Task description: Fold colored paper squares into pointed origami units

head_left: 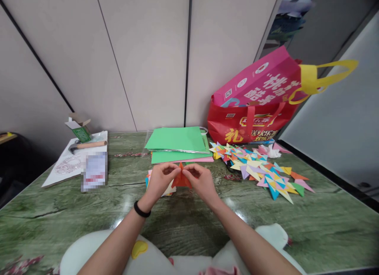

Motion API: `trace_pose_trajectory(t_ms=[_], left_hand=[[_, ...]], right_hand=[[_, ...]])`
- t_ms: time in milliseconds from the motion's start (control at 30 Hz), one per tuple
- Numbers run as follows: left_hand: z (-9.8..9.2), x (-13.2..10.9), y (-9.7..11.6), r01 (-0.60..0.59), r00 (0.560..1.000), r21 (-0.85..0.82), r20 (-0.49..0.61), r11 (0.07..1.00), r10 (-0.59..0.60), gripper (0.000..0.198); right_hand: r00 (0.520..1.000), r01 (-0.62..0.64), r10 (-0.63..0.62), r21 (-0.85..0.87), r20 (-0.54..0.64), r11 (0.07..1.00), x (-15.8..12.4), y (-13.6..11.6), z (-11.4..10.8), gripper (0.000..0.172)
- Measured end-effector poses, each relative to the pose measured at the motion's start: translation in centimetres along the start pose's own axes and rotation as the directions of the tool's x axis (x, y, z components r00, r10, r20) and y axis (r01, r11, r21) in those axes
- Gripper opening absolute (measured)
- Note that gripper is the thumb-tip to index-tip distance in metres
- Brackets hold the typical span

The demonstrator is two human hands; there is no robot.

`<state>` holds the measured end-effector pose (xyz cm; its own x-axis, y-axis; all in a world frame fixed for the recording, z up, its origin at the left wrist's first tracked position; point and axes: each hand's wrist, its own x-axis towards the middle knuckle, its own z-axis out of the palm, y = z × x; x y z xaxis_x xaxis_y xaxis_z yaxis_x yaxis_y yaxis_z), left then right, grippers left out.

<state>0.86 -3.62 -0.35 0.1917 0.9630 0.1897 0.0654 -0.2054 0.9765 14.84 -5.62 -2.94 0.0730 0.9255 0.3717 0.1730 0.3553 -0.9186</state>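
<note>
Both hands meet over the middle of the green marbled table [59,215]. My left hand [161,178], with a black band on the wrist, and my right hand [199,178] pinch a small orange folded paper piece [181,179] between their fingertips. Under the hands lies a small stack of coloured paper squares [169,190], partly hidden. Just beyond them sits a stack of green and pink paper sheets [177,142].
A spread of several folded multicoloured paper triangles [260,170] lies to the right. A red and pink shopping bag [257,105] with a yellow handle stands at the back right. At the left lie a white board [56,170], a hammer [87,145] and a small green box [79,130].
</note>
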Motion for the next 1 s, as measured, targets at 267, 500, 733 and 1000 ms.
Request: trace_pose_trajectory(t_ms=[267,500,733,1000], left_hand=[[0.04,-0.17,0.39,0.092,0.994,-0.137,0.072,0.986,-0.083,0.023],[0.01,-0.17,0.23,0.082,0.986,-0.037,0.146,0.996,-0.076,0.02],[0.17,-0.27,0.67,-0.029,0.999,0.137,0.05,0.99,0.022,0.018],[0.29,-0.55,0.36,-0.154,0.987,0.295,0.097,0.943,0.131,0.016]], right_hand=[[0.997,-0.067,0.074,0.227,-0.022,0.972,0.21,-0.04,0.04,0.018],[0.997,-0.072,0.072,0.188,0.007,0.98,0.25,-0.14,-0.29,0.012],[1.0,-0.013,0.013,0.1,-0.001,0.995,0.27,-0.32,-0.19,0.012],[1.0,0.007,-0.005,0.091,-0.024,0.996,0.25,-0.65,-0.35,0.012]])
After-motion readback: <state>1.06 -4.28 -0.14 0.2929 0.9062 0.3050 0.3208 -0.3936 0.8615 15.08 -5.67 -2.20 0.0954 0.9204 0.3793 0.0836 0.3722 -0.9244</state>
